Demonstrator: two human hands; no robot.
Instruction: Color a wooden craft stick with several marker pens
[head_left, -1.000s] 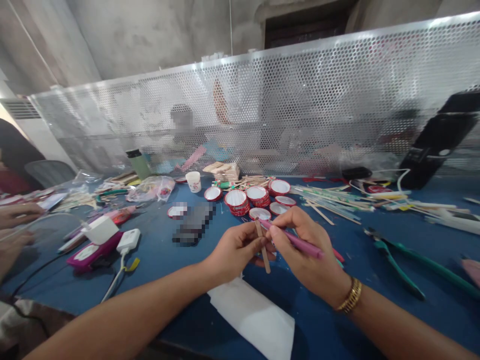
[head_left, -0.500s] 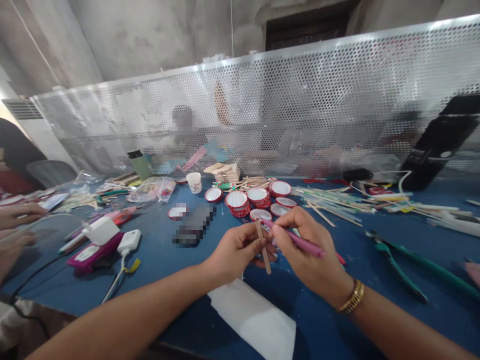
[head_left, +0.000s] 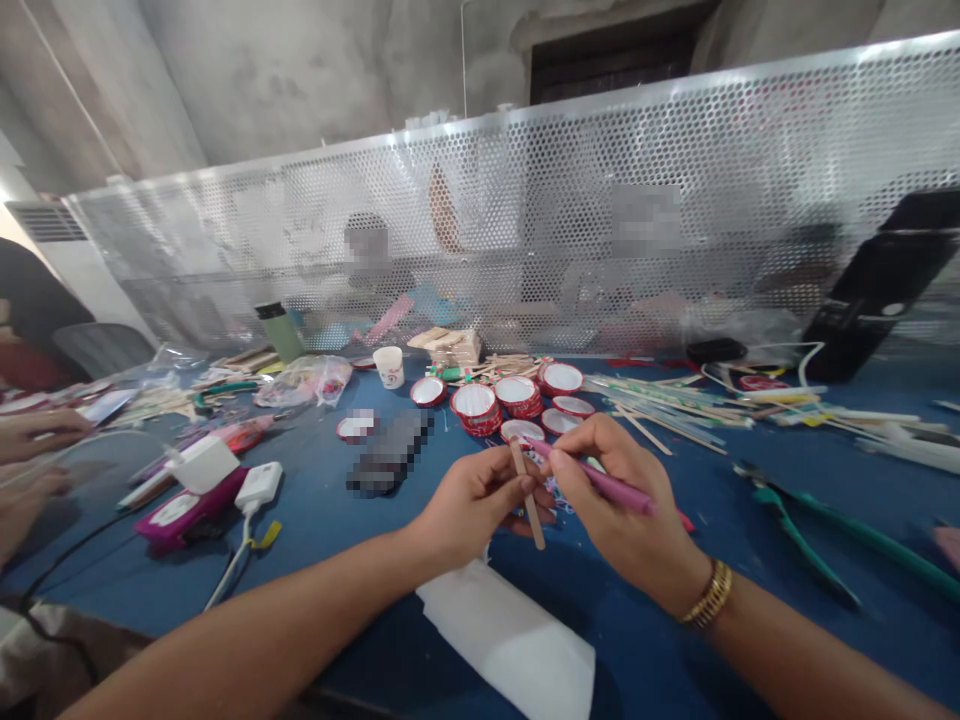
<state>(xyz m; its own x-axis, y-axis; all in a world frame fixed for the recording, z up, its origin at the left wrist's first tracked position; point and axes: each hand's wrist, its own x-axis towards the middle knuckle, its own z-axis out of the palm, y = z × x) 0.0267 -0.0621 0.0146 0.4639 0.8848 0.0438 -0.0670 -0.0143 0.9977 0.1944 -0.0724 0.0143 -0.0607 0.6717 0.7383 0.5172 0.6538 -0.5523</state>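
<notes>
My left hand (head_left: 474, 505) pinches a flat wooden craft stick (head_left: 534, 522) between thumb and fingers, its upper end tilted a little to the left. In my right hand (head_left: 626, 510) is a pink pen (head_left: 616, 488), gripped as if for writing. The pen's front end points left, close to the stick's upper part; whether it touches I cannot tell. Beyond both hands stand stacks of round red-rimmed discs (head_left: 475, 402) with white faces. A folded white sheet (head_left: 517, 640) lies on the blue table below my hands.
Green-handled pliers (head_left: 795, 540) lie at the right, with loose sticks (head_left: 667, 410) behind them. To the left are a blurred dark object (head_left: 390, 455), a paper cup (head_left: 388, 368), a white charger (head_left: 206, 462) and cables. Another person's hand (head_left: 45, 433) rests at the far left. A perforated metal screen (head_left: 300, 240) stands behind.
My right hand and the pink pen have shifted slightly to the right. My left hand holds the craft stick in almost the same place.
</notes>
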